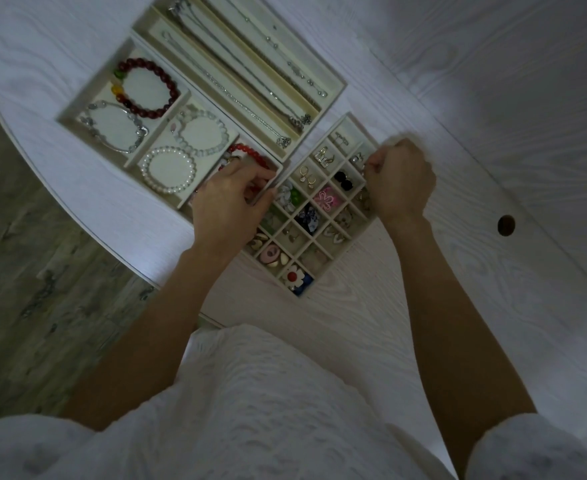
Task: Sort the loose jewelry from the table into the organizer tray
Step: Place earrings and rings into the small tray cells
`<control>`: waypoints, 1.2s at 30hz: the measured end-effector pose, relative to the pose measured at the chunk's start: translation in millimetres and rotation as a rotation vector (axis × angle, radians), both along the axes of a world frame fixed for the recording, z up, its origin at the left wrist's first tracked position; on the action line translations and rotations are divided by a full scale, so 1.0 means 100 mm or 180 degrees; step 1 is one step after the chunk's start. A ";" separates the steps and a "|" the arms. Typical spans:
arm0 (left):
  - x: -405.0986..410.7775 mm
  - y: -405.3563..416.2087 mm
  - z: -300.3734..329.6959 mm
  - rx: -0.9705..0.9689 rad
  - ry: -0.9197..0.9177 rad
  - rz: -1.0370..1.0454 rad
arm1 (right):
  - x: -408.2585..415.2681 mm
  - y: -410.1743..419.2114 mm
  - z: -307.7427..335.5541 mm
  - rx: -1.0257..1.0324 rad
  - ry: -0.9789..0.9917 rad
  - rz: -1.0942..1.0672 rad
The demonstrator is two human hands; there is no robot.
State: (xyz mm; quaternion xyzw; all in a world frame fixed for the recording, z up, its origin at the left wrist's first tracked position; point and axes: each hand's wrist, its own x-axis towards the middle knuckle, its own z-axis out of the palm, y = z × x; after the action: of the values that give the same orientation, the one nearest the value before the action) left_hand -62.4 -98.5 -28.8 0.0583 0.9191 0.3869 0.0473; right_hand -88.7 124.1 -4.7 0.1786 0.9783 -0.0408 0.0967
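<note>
A cream grid tray (337,258) of small compartments holds earrings and flower pieces. My right hand (401,183) hovers over its right-hand cells with the fingers pinched on a small shiny earring (364,169). My left hand (228,206) rests at the seam between the grid tray and the bracelet tray (92,77), fingers and thumb closed on that tray's near corner wall. A bright red bead bracelet (250,152) lies partly under those fingers. The light is dim and the hands are slightly blurred.
The bracelet tray also holds a dark red bead bracelet (153,88), a pearl bracelet (169,169) and silver ones. A long necklace tray (341,85) sits behind. The white table has a cable hole (506,225) at right; its curved edge drops to wood floor at left.
</note>
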 end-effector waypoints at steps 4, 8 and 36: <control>0.00 -0.01 -0.01 -0.0003 0.0024 0.0013 | 0.04 -0.07 -0.05 0.0115 0.0246 -0.0174; 0.00 0.00 -0.03 0.0009 0.0047 -0.0004 | 0.07 -0.08 -0.08 0.0181 0.0351 -0.0181; 0.01 0.02 0.05 -0.0600 0.0504 -0.0346 | 1.05 -0.16 -0.01 -0.2120 0.0866 -0.0692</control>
State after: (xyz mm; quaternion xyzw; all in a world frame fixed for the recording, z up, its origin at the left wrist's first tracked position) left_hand -61.4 -96.7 -23.4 0.1336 0.9477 0.2899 0.0007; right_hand 15.9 108.0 -6.0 0.2331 0.8907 -0.3901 0.0138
